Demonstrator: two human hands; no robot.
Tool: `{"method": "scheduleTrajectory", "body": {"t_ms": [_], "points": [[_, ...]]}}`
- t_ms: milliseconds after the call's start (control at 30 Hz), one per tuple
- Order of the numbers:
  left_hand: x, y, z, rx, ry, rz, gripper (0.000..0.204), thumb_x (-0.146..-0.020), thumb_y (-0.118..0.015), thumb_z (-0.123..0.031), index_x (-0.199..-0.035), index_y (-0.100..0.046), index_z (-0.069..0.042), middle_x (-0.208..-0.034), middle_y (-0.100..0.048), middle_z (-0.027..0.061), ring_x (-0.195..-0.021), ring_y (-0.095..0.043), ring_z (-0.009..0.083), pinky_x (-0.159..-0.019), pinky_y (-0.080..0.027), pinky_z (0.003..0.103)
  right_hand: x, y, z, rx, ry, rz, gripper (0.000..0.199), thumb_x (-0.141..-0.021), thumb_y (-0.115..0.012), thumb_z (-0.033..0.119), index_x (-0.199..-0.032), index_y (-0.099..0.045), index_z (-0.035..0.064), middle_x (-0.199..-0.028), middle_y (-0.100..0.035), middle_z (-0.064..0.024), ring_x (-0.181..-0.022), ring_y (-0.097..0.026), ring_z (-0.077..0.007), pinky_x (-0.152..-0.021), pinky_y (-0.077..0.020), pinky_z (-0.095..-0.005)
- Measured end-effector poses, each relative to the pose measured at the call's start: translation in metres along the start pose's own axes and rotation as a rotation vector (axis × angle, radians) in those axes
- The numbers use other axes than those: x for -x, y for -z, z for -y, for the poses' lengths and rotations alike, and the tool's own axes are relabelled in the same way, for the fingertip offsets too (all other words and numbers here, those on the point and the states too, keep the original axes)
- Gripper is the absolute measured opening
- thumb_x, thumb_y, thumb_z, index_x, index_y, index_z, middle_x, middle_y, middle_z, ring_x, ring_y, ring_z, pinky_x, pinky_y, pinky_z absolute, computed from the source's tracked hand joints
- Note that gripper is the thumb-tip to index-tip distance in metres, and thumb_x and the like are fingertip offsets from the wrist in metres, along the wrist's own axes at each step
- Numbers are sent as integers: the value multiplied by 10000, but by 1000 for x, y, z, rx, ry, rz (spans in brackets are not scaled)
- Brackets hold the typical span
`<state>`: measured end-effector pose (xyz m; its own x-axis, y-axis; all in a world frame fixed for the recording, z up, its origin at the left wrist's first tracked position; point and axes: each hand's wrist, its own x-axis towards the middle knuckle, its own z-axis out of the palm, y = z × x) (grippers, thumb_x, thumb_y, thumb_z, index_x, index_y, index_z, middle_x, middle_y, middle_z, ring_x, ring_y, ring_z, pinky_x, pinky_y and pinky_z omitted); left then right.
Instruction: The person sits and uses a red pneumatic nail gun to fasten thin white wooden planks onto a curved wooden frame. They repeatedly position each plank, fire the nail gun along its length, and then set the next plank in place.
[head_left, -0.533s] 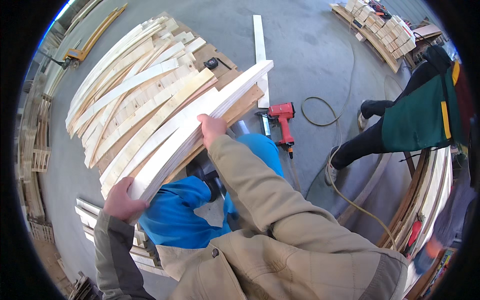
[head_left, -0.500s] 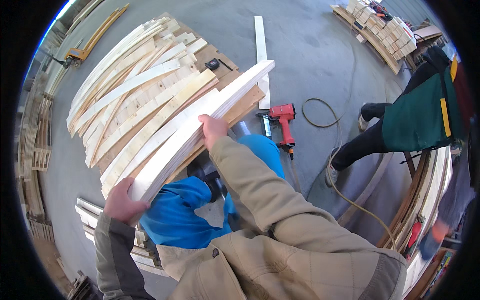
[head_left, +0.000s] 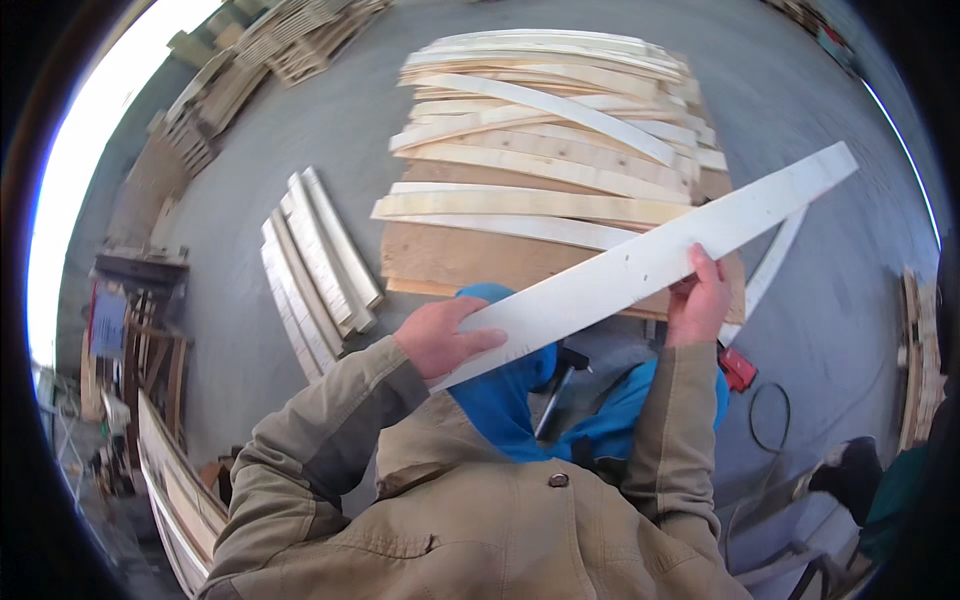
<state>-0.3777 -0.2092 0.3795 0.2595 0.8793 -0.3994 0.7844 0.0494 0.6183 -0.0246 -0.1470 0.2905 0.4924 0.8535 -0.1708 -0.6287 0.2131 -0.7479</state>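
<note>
A long pale wooden plank (head_left: 590, 285) lies slantwise across my lap, its broad face up and its far end rising to the right. A few small dark marks show on that face; whether more layers lie under it cannot be seen. My left hand (head_left: 450, 338) grips the near left end, thumb on top. Past the middle, my right hand (head_left: 698, 300) holds the lower edge with its thumb on the face and the other fingers mostly hidden beneath. Beyond the plank, many thin curved wooden strips (head_left: 530, 208) are piled on a plywood sheet (head_left: 450, 258).
Stacked curved wooden pieces (head_left: 325, 260) lie on the floor at left. A red nail gun (head_left: 738, 370) rests beside my right knee, with a looped hose (head_left: 770, 425). Pallets (head_left: 300, 45) stand at the far left. Part of another person (head_left: 890, 500) shows at the lower right.
My view has swung left. The wood in my hands was on edge, showing stacked layers; now its broad face is up and it points more to the right. Both hands still hold it.
</note>
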Motion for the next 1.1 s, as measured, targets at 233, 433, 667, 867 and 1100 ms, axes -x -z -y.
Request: {"method": "scheduleTrajectory", "body": {"t_ms": [233,433,667,867,1100], "points": [[48,22,42,121,147,-97,714,-970,-701,-594,-1257,-724,59,-1123,-764,238,-1027,-730,355,-914,-558,434,31,-80,-8,3,69,268,374,-944,-756,52,-1277,-619,-49,-1196,-718,-130,-1041,-738,-219,-887,-628,-352],[82,10,99,403,200,-295,634,-986,-714,-540,-1142,-759,73,-909,-755,157,-855,-714,214,-781,-558,373,72,-170,-17,169,84,522,416,-971,-754,87,-1332,-602,-49,-1175,-719,-115,-1056,-733,-211,-898,-636,-363],[111,-41,189,877,89,-732,579,-1003,-711,-516,-992,-750,61,-840,-691,32,-766,-582,111,-671,-473,323,111,-261,-38,430,-54,941,594,-1060,-683,241,-1539,-474,-42,-1353,-675,-155,-1159,-708,-230,-960,-620,-396],[132,-60,284,922,192,-1150,605,-983,-740,-575,-876,-725,21,-793,-630,-20,-730,-519,90,-637,-433,320,83,-216,-38,652,-124,810,640,-1040,-712,245,-1550,-459,-48,-1298,-710,-198,-1056,-742,-229,-872,-610,-335],[152,-94,394,786,641,-1262,664,-957,-752,-608,-835,-725,45,-773,-649,23,-743,-536,121,-675,-467,348,28,-78,-65,853,-302,493,539,-1038,-683,142,-1499,-481,-49,-1169,-718,-166,-886,-718,-198,-764,-600,-324]]}}
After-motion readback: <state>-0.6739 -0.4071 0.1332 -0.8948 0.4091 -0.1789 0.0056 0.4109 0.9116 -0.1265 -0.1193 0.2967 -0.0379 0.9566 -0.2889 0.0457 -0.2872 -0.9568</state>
